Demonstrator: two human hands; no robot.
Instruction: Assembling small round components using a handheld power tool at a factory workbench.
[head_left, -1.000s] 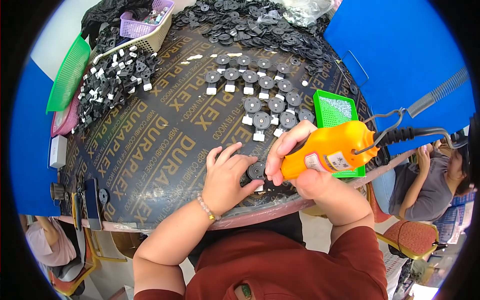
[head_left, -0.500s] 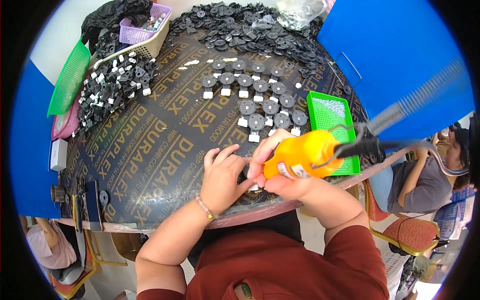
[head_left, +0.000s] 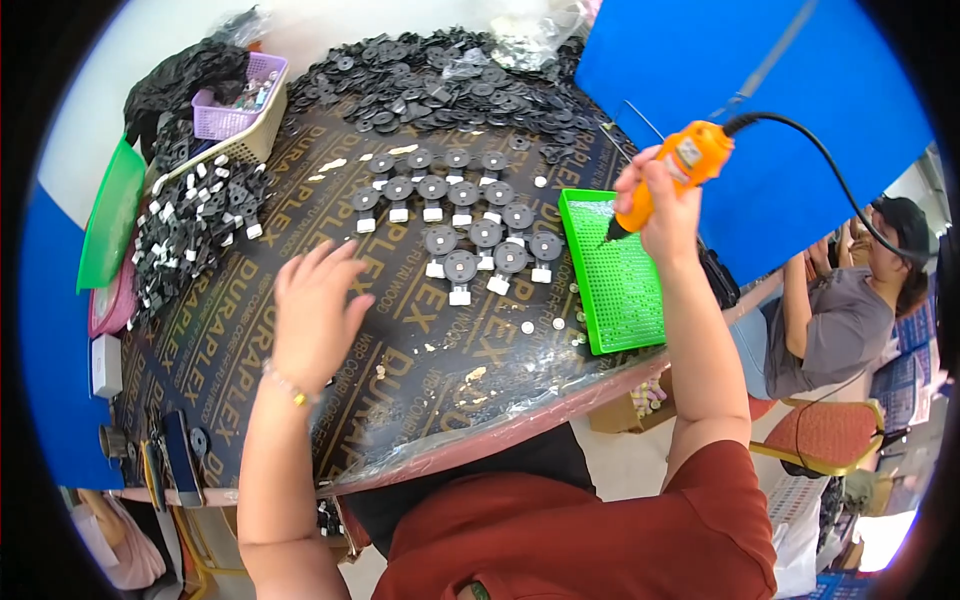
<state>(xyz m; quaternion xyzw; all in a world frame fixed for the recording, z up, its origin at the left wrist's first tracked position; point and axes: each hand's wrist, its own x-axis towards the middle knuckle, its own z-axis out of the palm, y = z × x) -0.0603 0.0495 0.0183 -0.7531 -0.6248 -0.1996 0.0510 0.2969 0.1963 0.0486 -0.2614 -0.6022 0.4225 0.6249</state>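
Note:
My right hand (head_left: 668, 212) is wrapped round an orange electric screwdriver (head_left: 693, 158). Its dark tip points down over the left part of a green perforated tray (head_left: 632, 322), where small shiny screws lie at the far end. Whether the tip touches a screw is too small to tell. My left hand (head_left: 318, 308) hovers over the dark table with fingers spread and nothing in it. Between the hands stand rows of black wheel-like discs with white blocks (head_left: 459, 267); the left hand is nearest a loose heap of black brackets with white ends (head_left: 195, 215).
A big pile of black discs (head_left: 430, 75) covers the far side. Purple basket (head_left: 225, 120), green basket (head_left: 112, 225) and white box (head_left: 106, 366) line the left. Blue panels (head_left: 770, 120) flank the table. A cable (head_left: 840, 145) trails from the screwdriver. Another person (head_left: 840, 310) sits right.
My hands have parted from the piece they were working on near the table's front. The left moved left and opened; the right carried the screwdriver up and right to the green tray.

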